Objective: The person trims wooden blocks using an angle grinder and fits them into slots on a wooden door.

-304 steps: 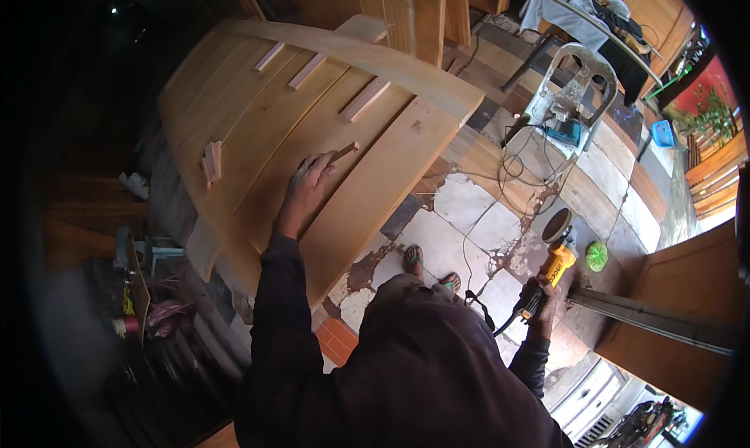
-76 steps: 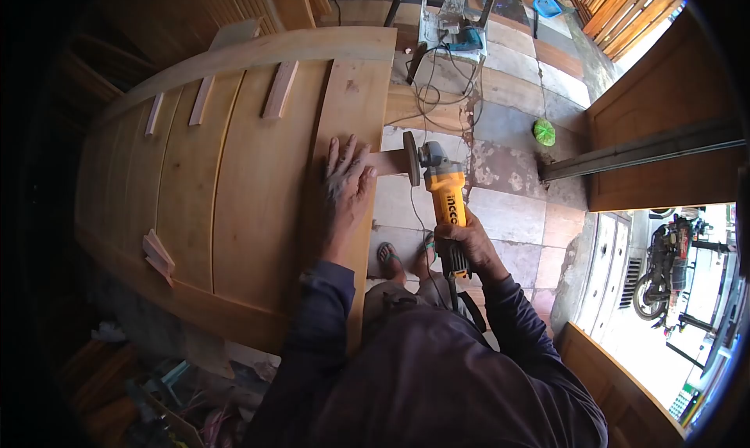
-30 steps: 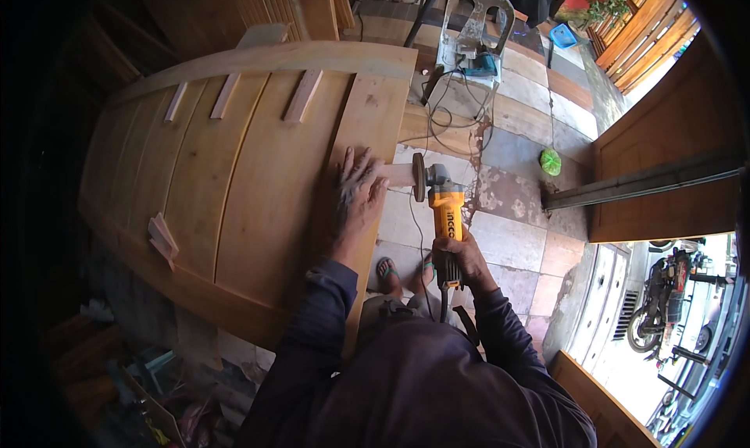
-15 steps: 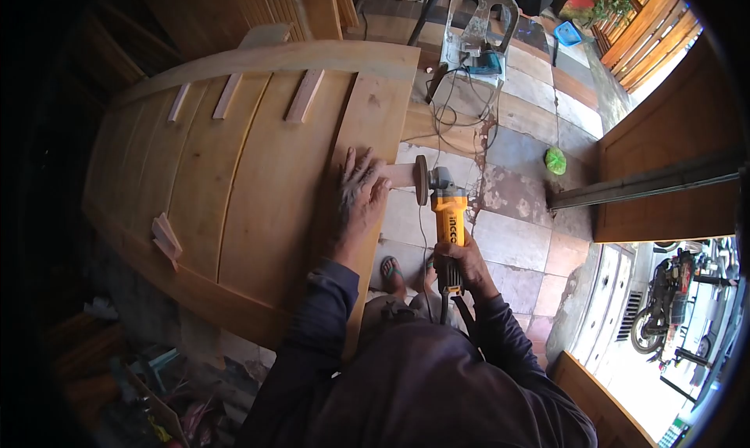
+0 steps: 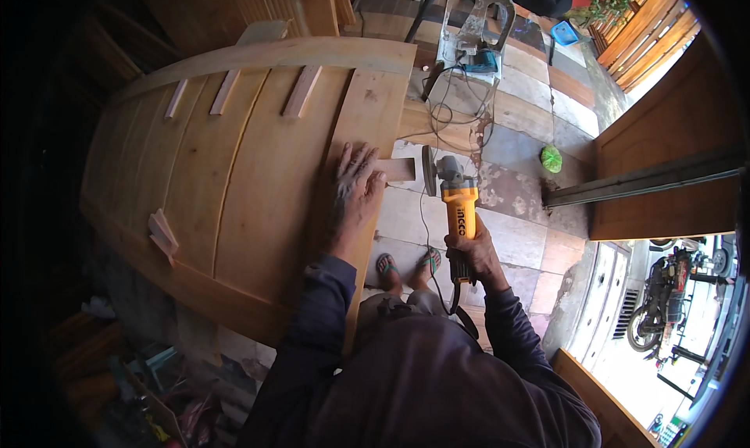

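My left hand [image 5: 358,184] lies over a short wooden strip [image 5: 397,169], holding it down on the wooden door panel [image 5: 281,190]. One end of the strip juts past the panel's edge; the rest is hidden under my fingers. My right hand [image 5: 473,254] is wrapped round the body of a yellow and black angle grinder [image 5: 459,210]. The grinder's disc [image 5: 429,171] stands upright just right of the strip's end, with a small gap between them. Further wooden strips [image 5: 302,91] lie along the panel's far side. A few small wood pieces [image 5: 162,235] rest near its lower left.
A plastic chair [image 5: 469,34] beyond the panel carries a teal power tool [image 5: 482,61] and a tangled cord [image 5: 445,114]. A green round object [image 5: 551,160] is on the tiled floor. A metal-edged wooden board [image 5: 648,178] stands at right; a motorcycle [image 5: 656,307] is outside.
The grinder has moved slightly right and its disc has come away from the strip's end, opening a gap. My left hand stays on the strip.
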`<action>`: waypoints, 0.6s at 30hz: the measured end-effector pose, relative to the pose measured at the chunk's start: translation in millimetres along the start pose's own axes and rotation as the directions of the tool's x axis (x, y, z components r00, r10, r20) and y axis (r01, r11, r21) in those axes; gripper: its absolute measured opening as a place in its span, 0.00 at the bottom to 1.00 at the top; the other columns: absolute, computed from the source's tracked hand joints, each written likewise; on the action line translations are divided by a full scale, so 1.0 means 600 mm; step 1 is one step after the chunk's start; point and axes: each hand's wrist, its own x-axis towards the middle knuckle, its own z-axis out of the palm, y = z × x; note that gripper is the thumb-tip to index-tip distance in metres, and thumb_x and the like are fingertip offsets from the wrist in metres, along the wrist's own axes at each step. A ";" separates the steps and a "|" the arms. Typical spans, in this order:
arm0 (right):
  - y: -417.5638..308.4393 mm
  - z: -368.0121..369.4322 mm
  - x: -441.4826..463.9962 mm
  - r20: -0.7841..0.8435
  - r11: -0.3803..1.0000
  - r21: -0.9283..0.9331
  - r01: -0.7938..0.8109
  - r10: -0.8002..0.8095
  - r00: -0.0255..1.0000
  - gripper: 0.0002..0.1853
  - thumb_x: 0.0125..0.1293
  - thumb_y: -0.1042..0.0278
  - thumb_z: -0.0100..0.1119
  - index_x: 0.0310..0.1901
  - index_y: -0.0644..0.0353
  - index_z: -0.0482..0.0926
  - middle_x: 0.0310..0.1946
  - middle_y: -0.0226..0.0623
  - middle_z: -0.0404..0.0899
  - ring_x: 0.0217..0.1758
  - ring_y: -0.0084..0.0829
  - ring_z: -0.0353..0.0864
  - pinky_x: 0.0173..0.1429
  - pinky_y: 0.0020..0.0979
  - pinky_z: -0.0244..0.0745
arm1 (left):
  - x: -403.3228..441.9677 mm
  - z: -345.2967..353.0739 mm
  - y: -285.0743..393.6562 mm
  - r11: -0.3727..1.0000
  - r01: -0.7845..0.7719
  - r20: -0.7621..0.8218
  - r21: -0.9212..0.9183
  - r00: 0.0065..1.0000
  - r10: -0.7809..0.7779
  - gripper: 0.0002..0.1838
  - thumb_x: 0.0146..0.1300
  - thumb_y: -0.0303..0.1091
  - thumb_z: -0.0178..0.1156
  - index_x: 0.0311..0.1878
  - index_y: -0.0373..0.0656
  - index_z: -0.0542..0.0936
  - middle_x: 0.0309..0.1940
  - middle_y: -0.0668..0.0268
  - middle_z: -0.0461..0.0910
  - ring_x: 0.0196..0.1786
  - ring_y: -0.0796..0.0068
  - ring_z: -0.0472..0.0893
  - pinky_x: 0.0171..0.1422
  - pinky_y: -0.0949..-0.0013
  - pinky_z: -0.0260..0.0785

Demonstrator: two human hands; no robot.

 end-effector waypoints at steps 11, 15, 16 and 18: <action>-0.034 -0.022 -0.056 -0.123 0.936 -0.344 0.071 -0.120 0.985 0.32 0.59 0.64 0.79 0.64 0.60 0.76 0.40 0.34 0.84 0.37 0.29 0.85 0.44 0.36 0.84 | -0.027 -0.013 0.041 0.963 0.062 -0.062 0.263 0.997 -0.047 0.27 0.78 0.47 0.64 0.74 0.44 0.82 0.74 0.52 0.79 0.73 0.39 0.72 0.79 0.45 0.67; -0.082 -0.002 -0.073 -0.145 0.869 -0.494 0.039 -0.126 0.981 0.32 0.60 0.61 0.78 0.64 0.60 0.75 0.44 0.46 0.88 0.46 0.40 0.89 0.51 0.39 0.83 | -0.046 -0.019 0.050 0.944 0.062 -0.104 0.324 0.994 -0.030 0.28 0.75 0.51 0.67 0.71 0.46 0.84 0.67 0.52 0.80 0.67 0.44 0.74 0.74 0.43 0.69; -0.081 -0.003 -0.068 -0.134 0.843 -0.535 0.063 -0.159 0.978 0.33 0.60 0.61 0.78 0.64 0.59 0.75 0.44 0.49 0.88 0.47 0.44 0.90 0.52 0.41 0.83 | -0.046 -0.024 0.057 0.953 0.093 -0.105 0.289 0.992 -0.065 0.28 0.74 0.52 0.68 0.71 0.46 0.85 0.65 0.52 0.81 0.67 0.44 0.75 0.73 0.43 0.69; -0.083 -0.002 -0.055 -0.106 0.781 -0.615 0.112 -0.222 0.969 0.34 0.59 0.59 0.78 0.65 0.58 0.73 0.45 0.54 0.88 0.50 0.53 0.91 0.52 0.45 0.84 | -0.046 -0.027 0.060 0.962 0.123 -0.098 0.243 0.990 -0.102 0.28 0.73 0.53 0.69 0.70 0.47 0.86 0.63 0.52 0.81 0.67 0.44 0.75 0.72 0.43 0.69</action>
